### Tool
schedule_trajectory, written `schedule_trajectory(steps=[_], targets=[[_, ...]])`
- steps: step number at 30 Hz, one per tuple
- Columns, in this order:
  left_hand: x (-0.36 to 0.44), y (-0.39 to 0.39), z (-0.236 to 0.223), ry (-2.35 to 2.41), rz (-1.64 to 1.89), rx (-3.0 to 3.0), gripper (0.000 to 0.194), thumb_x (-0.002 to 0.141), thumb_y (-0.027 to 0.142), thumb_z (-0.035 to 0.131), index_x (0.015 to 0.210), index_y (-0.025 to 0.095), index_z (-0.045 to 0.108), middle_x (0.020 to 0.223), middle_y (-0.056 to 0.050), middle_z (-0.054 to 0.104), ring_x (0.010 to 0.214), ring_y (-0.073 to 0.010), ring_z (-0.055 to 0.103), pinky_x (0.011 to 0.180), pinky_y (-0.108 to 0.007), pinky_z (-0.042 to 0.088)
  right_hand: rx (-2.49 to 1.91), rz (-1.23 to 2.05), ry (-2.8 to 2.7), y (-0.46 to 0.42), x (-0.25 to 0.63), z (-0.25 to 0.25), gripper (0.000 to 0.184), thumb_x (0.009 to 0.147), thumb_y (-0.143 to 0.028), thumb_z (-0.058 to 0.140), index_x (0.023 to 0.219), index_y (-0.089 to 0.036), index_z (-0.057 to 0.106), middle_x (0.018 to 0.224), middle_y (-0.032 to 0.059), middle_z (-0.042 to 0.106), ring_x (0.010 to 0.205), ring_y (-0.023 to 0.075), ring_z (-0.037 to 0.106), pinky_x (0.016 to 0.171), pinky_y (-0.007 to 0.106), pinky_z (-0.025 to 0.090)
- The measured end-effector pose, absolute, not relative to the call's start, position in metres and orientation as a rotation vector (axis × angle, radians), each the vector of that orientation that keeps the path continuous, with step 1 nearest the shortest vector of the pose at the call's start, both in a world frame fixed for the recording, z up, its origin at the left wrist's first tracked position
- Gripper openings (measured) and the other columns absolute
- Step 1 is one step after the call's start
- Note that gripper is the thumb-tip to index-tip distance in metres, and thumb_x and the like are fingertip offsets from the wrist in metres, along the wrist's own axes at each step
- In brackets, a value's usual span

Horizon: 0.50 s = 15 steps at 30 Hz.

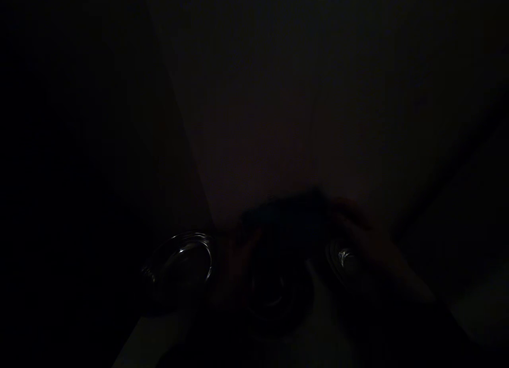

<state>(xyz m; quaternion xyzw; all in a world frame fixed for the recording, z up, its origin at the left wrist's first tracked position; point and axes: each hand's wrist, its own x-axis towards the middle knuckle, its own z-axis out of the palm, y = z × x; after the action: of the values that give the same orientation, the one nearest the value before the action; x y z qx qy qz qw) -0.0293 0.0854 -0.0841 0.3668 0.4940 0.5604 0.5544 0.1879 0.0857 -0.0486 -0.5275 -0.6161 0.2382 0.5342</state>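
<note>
The picture is almost black. My left hand [239, 262] shows only as a faint reddish shape low in the middle, beside a dark round vessel [274, 296]. On the other side, my right hand [374, 248] is an equally dim shape, lying over or next to a small shiny metal item [347, 259]. Between the two hands sits a dark bluish mass [292, 214], and I cannot make out what it is. Neither hand's fingers can be made out.
A shiny round metal dish [181, 262] glints at the lower left. A pale flat surface [318, 119] stretches away above the hands. Everything further out is lost in darkness.
</note>
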Motion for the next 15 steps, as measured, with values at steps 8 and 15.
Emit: schedule_trajectory(steps=[8, 15], targets=[[-0.046, 0.090, -0.081, 1.119, 1.433, 1.035, 0.027, 0.063, 0.026, 0.067, 0.088, 0.018, 0.073, 0.101, -0.008, 0.074, 0.103, -0.0277, 0.065, 0.094, -0.041, 0.048, -1.193, 0.771, -1.733, 0.076, 0.209, -0.039, 0.032, 0.079, -0.055, 0.061, 0.082, -0.026, 0.073, 0.114, 0.0050, 0.070, 0.103, 0.0280, 0.065, 0.087, 0.041, 0.054], [-0.054, 0.092, -0.083, 1.101, 1.453, 1.134, 0.037, 0.069, 0.025, 0.066, 0.105, 0.019, 0.072, 0.112, -0.008, 0.072, 0.106, -0.0264, 0.065, 0.092, -0.037, 0.050, -1.175, 0.579, -1.705, 0.080, 0.209, -0.041, 0.024, 0.084, -0.045, 0.057, 0.090, -0.027, 0.072, 0.117, 0.0041, 0.069, 0.107, 0.0274, 0.064, 0.089, 0.043, 0.053]])
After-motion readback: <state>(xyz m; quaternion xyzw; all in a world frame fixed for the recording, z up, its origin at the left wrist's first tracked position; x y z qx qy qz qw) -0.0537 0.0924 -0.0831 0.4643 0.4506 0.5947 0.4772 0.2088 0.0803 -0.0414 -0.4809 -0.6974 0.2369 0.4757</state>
